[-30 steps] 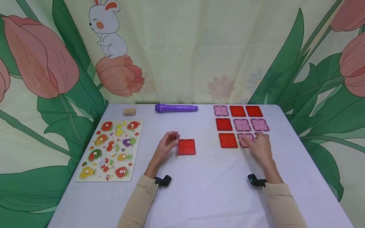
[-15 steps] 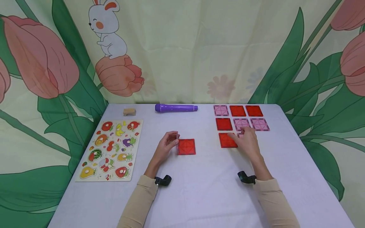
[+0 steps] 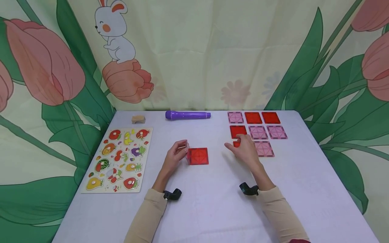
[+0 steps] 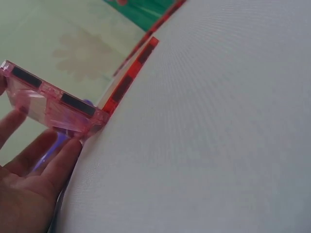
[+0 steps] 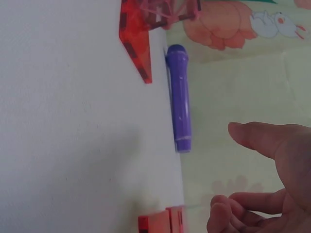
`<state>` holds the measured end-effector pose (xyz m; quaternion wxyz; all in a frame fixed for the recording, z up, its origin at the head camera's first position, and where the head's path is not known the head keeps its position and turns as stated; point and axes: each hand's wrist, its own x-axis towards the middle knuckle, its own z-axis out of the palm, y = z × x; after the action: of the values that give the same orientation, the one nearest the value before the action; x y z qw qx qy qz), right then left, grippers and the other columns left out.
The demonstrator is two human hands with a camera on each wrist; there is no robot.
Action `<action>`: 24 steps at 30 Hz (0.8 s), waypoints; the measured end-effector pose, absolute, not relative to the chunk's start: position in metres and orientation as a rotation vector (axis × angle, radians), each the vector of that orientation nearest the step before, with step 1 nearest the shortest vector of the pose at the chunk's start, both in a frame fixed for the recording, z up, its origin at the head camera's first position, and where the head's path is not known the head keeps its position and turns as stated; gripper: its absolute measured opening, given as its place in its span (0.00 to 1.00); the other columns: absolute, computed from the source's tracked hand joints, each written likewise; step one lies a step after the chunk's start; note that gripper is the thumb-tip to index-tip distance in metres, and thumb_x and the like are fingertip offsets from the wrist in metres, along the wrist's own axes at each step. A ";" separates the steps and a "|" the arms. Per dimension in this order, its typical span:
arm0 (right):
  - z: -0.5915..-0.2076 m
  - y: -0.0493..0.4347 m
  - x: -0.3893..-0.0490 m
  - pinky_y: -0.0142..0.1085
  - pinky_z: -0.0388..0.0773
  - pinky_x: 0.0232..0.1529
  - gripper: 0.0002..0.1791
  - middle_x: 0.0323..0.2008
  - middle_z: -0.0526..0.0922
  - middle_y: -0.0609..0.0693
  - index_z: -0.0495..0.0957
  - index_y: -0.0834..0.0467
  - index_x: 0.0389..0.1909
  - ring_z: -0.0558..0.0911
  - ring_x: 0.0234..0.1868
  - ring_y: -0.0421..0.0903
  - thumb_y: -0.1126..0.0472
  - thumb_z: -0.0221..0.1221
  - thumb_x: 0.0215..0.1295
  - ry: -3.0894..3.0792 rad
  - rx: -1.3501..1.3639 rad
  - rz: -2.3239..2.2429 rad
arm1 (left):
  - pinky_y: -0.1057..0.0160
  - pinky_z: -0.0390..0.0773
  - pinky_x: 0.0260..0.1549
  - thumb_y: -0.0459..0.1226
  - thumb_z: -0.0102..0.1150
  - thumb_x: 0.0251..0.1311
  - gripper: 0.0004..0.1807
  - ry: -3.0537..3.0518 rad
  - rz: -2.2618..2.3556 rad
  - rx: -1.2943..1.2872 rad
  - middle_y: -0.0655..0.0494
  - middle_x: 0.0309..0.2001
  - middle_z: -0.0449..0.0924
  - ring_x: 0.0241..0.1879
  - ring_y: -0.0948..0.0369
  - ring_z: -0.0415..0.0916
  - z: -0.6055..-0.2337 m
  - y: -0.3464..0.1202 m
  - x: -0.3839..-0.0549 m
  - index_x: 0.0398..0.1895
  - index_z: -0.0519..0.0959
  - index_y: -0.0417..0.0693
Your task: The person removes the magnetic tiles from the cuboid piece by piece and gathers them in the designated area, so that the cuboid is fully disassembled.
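My left hand (image 3: 174, 154) holds a pink translucent magnetic tile (image 3: 187, 152) on edge, with its fingers against the tile. That tile (image 4: 53, 104) stands up at the left side of a red magnetic tile (image 3: 199, 156), which lies flat on the table. My right hand (image 3: 247, 150) hovers over the near-left red tile (image 3: 236, 144) of the tile group on the right, mostly covering it. Thumb and fingers of this right hand (image 5: 291, 155) are apart with nothing between them in the right wrist view. A pink tile (image 3: 264, 149) lies just right of that hand.
Several other red and pink tiles (image 3: 258, 132) lie in rows at the back right. A purple toy microphone (image 3: 188, 115) rests at the table's back edge. On the left are a fruit puzzle board (image 3: 120, 160) and a small wooden block (image 3: 138, 119).
My right hand has moved left, from over the near pink tile to over the red tile beside it. The left hand has shifted slightly left, and the upright pink tile shows more of its face.
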<state>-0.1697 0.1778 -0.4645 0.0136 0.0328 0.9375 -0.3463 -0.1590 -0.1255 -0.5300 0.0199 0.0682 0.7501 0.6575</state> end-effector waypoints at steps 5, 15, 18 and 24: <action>-0.468 0.166 -0.169 0.48 0.85 0.49 0.41 0.56 0.72 0.62 0.66 0.64 0.68 0.75 0.53 0.56 0.43 0.66 0.62 2.889 0.064 -1.079 | 0.63 0.87 0.46 0.44 0.57 0.70 0.27 2.337 2.057 0.129 0.46 0.62 0.75 0.56 0.49 0.79 -0.528 -0.126 -0.153 0.70 0.70 0.50; -0.475 0.146 -0.166 0.42 0.85 0.43 0.37 0.50 0.79 0.60 0.71 0.63 0.63 0.77 0.47 0.53 0.44 0.68 0.60 2.815 0.000 -1.087 | 0.60 0.89 0.33 0.46 0.59 0.69 0.22 2.305 2.073 -0.073 0.45 0.55 0.80 0.41 0.57 0.81 -0.523 -0.128 -0.147 0.62 0.78 0.51; -0.479 0.141 -0.163 0.40 0.86 0.42 0.35 0.48 0.80 0.59 0.74 0.63 0.61 0.79 0.45 0.52 0.45 0.68 0.60 2.800 -0.025 -1.084 | 0.57 0.89 0.33 0.45 0.59 0.68 0.22 2.240 2.112 -0.076 0.43 0.54 0.81 0.38 0.58 0.82 -0.523 -0.128 -0.147 0.63 0.78 0.49; -0.488 0.138 -0.161 0.37 0.85 0.39 0.30 0.46 0.81 0.59 0.79 0.64 0.58 0.79 0.44 0.51 0.47 0.67 0.62 2.787 -0.080 -1.069 | 0.61 0.89 0.35 0.43 0.57 0.69 0.22 2.257 2.091 -0.073 0.42 0.55 0.81 0.38 0.60 0.79 -0.524 -0.127 -0.148 0.64 0.77 0.46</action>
<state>-0.1613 0.1383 -0.4879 0.0777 -0.0266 0.9305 -0.3570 -0.1478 -0.1267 -0.5245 0.0320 -0.0238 0.7329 0.6792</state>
